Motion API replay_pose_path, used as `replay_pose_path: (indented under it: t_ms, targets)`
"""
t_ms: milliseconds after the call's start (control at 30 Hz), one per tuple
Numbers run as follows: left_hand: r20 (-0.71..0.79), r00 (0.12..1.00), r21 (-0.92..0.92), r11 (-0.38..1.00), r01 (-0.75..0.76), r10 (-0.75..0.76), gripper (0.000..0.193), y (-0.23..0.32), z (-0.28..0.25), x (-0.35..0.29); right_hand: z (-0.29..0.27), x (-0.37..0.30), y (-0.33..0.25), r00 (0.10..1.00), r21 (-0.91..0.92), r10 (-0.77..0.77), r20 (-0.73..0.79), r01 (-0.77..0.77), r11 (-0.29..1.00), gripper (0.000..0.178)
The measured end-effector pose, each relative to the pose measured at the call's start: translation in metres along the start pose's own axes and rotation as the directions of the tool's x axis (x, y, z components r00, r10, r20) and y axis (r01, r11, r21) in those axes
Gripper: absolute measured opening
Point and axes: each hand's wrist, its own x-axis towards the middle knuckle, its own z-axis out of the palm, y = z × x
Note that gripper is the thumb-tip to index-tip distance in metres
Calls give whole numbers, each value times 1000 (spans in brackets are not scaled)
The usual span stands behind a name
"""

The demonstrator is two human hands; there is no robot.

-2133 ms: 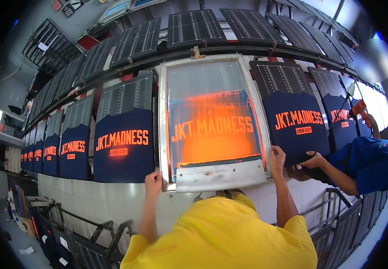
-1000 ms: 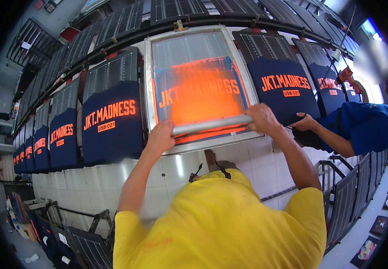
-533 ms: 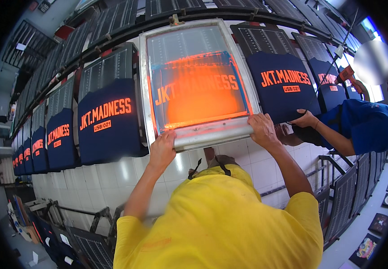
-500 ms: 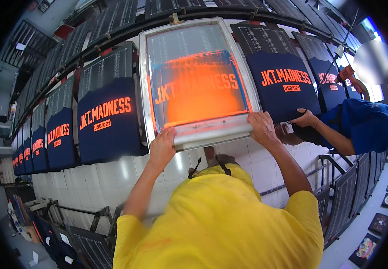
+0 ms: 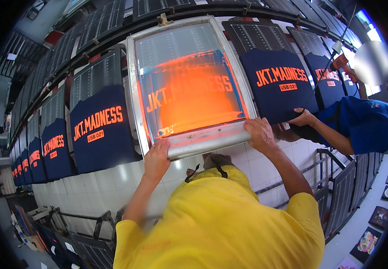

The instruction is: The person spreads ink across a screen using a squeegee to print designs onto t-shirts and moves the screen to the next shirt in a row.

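Note:
A silver screen-printing frame [image 5: 132, 76] lies over one of the boards in the row in front of me. Its mesh carries a spread of bright orange ink [image 5: 198, 110], with lettering visible through it. Across the near end runs a broad silver bar [image 5: 209, 140]. My left hand [image 5: 158, 157] is closed on the near left corner, fingers over the rim. At the near right corner, my right hand [image 5: 260, 133] grips the same frame, its thumb side against the bar. Whatever lies under the inked area is mostly hidden.
Navy shirts with orange print lie on boards to the left [image 5: 97, 150] and right [image 5: 277, 101]. A co-worker in a blue shirt [image 5: 371, 125] stands at the right, one hand by a shirt, with a red-orange heat gun [image 5: 344, 67] nearby. A black rail [image 5: 194, 11] runs behind.
The view has turned slightly, so the frame and the left-hand shirts sit farther left in the picture. Both hands keep their hold on the near corners.

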Motion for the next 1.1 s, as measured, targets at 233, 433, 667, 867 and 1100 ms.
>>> replay_pose_path:
  t_ms: [233, 433, 667, 867, 1100]
  targets:
    - [-106, 991, 90, 993, -70, 79, 34, -21, 15, 40, 22, 43, 36, 999, -33, -37, -18, 37, 999, 31]
    - [-168, 985, 81, 996, -24, 38, 27, -53, 20, 115, 35, 133, 90, 997, -40, -75, 7, 76, 996, 22]
    - [-161, 987, 82, 996, 31, -17, 25, -91, 14, 184, 49, 224, 134, 991, -50, -136, -3, 135, 990, 16]
    - [-9, 991, 93, 987, 135, -134, 22, -86, -26, 197, 33, 239, 126, 991, -80, -109, 81, 115, 990, 15]
    - [-36, 993, -4, 994, 109, -109, 33, -60, -33, 92, 10, 134, 55, 985, 13, -170, -26, 170, 985, 31]
